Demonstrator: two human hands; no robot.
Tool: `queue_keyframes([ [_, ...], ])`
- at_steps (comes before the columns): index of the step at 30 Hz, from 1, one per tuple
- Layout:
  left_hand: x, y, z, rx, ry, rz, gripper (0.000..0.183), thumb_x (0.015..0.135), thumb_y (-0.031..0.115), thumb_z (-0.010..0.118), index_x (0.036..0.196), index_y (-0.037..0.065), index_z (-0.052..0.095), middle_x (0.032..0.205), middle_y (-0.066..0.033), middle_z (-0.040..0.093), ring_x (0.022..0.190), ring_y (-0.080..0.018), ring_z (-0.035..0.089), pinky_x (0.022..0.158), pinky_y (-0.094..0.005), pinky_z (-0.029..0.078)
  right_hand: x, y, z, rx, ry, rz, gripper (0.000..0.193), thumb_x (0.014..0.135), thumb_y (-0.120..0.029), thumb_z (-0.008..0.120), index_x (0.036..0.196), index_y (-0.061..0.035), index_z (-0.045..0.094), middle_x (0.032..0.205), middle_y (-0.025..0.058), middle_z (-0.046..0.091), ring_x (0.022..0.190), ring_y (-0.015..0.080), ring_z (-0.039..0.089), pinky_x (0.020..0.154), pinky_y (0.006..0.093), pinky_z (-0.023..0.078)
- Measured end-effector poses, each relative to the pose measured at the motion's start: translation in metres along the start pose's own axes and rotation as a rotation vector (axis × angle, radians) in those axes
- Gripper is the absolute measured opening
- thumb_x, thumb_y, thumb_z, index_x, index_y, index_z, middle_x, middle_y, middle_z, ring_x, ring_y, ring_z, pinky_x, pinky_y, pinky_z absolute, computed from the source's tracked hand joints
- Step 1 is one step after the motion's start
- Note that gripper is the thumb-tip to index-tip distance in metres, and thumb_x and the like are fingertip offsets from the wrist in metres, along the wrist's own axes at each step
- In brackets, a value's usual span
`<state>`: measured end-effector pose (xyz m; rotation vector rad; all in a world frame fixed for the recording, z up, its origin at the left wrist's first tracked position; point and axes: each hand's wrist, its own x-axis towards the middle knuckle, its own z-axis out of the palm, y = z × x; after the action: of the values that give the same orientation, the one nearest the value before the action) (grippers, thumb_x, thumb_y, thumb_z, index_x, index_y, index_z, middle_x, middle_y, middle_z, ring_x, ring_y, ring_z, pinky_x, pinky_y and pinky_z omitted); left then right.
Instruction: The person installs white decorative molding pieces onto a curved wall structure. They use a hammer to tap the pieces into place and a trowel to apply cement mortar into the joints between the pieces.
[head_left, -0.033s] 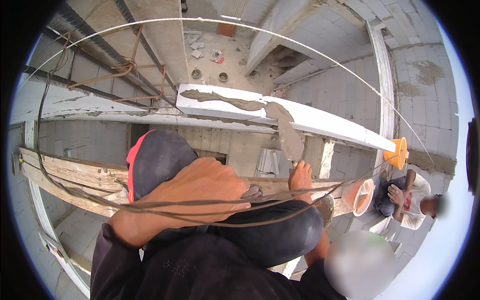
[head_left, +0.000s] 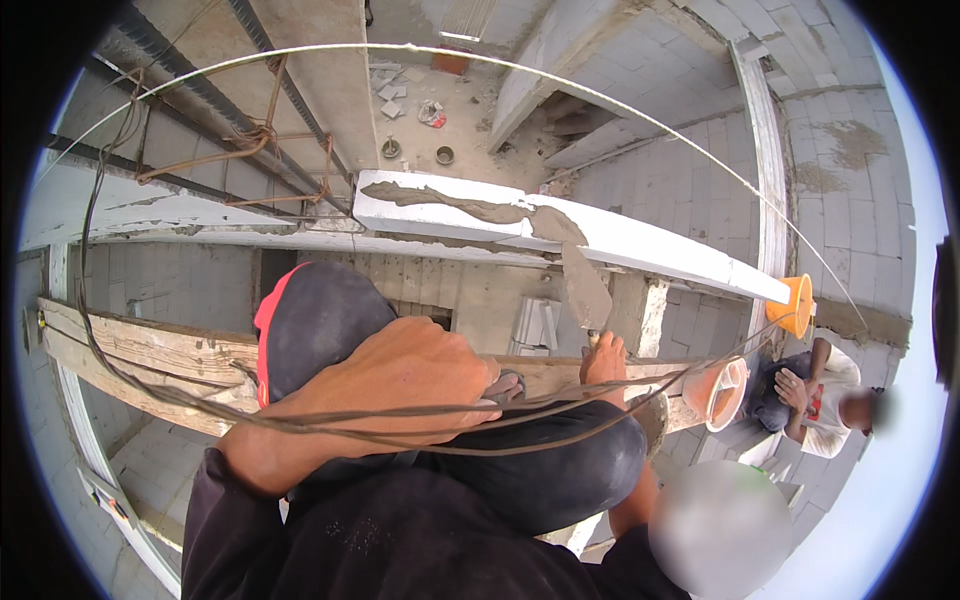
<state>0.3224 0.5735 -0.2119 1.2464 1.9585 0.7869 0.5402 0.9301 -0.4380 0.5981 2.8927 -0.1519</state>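
Observation:
My right hand (head_left: 602, 360) is closed round the handle of a pointed trowel (head_left: 585, 290). The blade, smeared with grey mortar, points away from me, its tip beside the near edge of a row of white blocks (head_left: 660, 242). A strip of wet mortar (head_left: 450, 204) lies along the left part of the blocks and thickens close to the trowel tip. Across my bent legs rests my left hand (head_left: 410, 375), with curled fingers; their inner side is hidden, so I cannot see whether they hold anything. Dark cables (head_left: 370, 424) run in front of my left wrist.
A wooden plank (head_left: 150, 345) runs beneath me, with a pale orange bucket (head_left: 716, 392) on its right. An orange bucket (head_left: 797, 306) stands at the blocks' right end. Steel bars (head_left: 185, 82) project left; a white rope (head_left: 600, 88) arcs across. A person (head_left: 830, 390) sits at right.
The trowel blade has shifted slightly right and toward me, with my right hand moving a little. My left hand stays in about the same place.

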Motion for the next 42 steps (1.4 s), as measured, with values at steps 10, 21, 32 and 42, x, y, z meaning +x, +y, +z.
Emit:
queue_keyframes([
  [10, -0.005, -0.007, -0.007, 0.129, -0.145, -0.048, 0.038, 0.099, 0.041, 0.070, 0.096, 0.003, 0.074, 0.078, -0.0180, 0.071, 0.081, -0.0421, 0.070, 0.075, -0.0506, 0.054, 0.048, -0.123, -0.099, 1.032, -0.505, -0.067, 0.033, 0.108, -0.031, 0.062, 0.119, -0.0006, 0.057, 0.075, 0.0078, 0.059, 0.063, 0.0183, 0.060, 0.058, 0.0371, 0.048],
  [21, -0.012, 0.005, -0.013, 0.135, -0.090, -0.173, 0.036, 0.095, 0.041, 0.075, 0.104, 0.006, 0.076, 0.081, -0.0179, 0.073, 0.082, -0.0408, 0.071, 0.072, -0.0508, 0.053, 0.080, -0.210, -0.074, 1.368, -0.884, -0.158, 0.036, 0.111, -0.043, 0.056, 0.112, -0.0068, 0.058, 0.077, 0.0035, 0.059, 0.058, 0.0129, 0.058, 0.049, 0.0299, 0.049],
  [32, 0.008, -0.002, -0.011, 0.162, -0.111, -0.085, 0.037, 0.094, 0.041, 0.077, 0.103, 0.006, 0.076, 0.076, -0.0157, 0.073, 0.076, -0.0402, 0.070, 0.068, -0.0493, 0.052, 0.057, -0.048, -0.114, 1.440, -0.728, 0.312, 0.037, 0.112, -0.041, 0.055, 0.113, -0.0049, 0.063, 0.071, 0.0031, 0.058, 0.046, 0.0112, 0.051, 0.041, 0.0271, 0.044],
  [42, 0.011, -0.003, -0.009, 0.164, -0.060, -0.070, 0.038, 0.093, 0.042, 0.077, 0.104, 0.005, 0.076, 0.076, -0.0154, 0.074, 0.075, -0.0379, 0.072, 0.068, -0.0472, 0.053, 0.071, 0.099, -0.112, 1.392, -0.595, 0.469, 0.037, 0.108, -0.042, 0.062, 0.116, -0.0059, 0.066, 0.078, -0.0011, 0.059, 0.056, 0.0072, 0.052, 0.046, 0.0235, 0.042],
])
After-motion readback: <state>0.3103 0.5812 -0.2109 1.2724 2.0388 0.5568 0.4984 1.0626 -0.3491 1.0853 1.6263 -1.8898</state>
